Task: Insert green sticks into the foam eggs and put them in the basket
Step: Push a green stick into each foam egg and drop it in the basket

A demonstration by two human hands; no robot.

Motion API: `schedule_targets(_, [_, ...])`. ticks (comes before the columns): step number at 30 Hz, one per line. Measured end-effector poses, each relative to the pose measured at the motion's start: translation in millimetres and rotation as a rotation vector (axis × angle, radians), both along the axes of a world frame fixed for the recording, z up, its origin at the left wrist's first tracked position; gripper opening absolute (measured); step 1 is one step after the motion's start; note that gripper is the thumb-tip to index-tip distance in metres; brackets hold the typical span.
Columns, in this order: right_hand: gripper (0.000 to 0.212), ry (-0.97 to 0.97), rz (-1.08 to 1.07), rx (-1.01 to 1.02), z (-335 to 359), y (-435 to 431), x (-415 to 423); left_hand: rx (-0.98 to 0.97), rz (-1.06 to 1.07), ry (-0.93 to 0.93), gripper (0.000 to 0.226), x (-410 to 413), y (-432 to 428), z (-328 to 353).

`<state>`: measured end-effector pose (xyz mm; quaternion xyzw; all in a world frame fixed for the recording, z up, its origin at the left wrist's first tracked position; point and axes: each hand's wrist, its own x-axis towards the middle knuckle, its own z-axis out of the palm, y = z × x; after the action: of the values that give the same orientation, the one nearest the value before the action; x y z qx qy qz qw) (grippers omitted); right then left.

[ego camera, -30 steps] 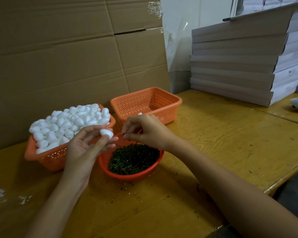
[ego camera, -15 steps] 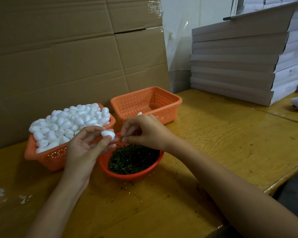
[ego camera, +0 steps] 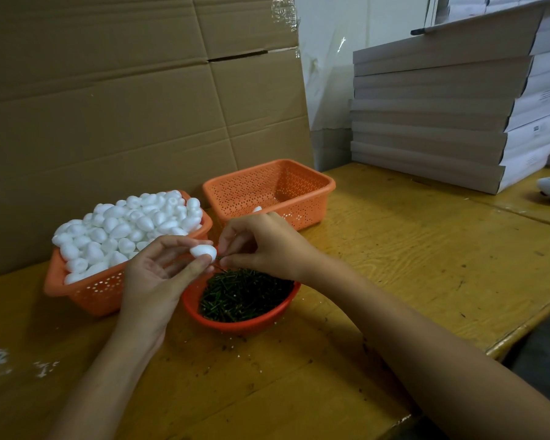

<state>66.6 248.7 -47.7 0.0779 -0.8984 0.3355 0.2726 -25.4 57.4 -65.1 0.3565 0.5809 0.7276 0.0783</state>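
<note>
Two orange perforated plastic baskets stand on the yellow wooden table [ego camera: 394, 249] — the left basket [ego camera: 86, 290] heaped with smooth white foam eggs [ego camera: 127, 223], the right basket [ego camera: 302, 198] showing one single egg [ego camera: 257, 209]. One round red bowl [ego camera: 235, 325] holds many thin green sticks [ego camera: 245, 293]. Above it, the left hand [ego camera: 153, 281] pinches one foam egg [ego camera: 202, 250] between thumb and fingertips — the right hand [ego camera: 264, 246] pinches one stick [ego camera: 220, 265] just beside it.

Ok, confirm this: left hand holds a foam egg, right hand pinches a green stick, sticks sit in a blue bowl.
The bowl is red, not blue, per the head view. The left hand does hold a foam egg and the right hand pinches a green stick.
</note>
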Motion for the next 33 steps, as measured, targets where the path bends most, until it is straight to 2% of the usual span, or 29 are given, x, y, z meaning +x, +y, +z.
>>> schedule_targets(11, [0.023, -0.006, 0.037, -0.019, 0.9, -2.5, 1.0, -0.052, 0.005, 0.049, 0.025, -1.9, -1.4, -0.8])
schedule_targets(21, [0.025, -0.036, 0.135, -0.167, -0.5, -2.7, 0.0, -0.062, -0.007, 0.027, 0.028, -2.9, -2.2, 0.0])
schedule_targets(33, [0.029, -0.072, 0.151, -0.257, -0.6, -5.5, 2.8, -0.062, -0.022, 0.025, 0.028, -5.4, -3.1, -0.8])
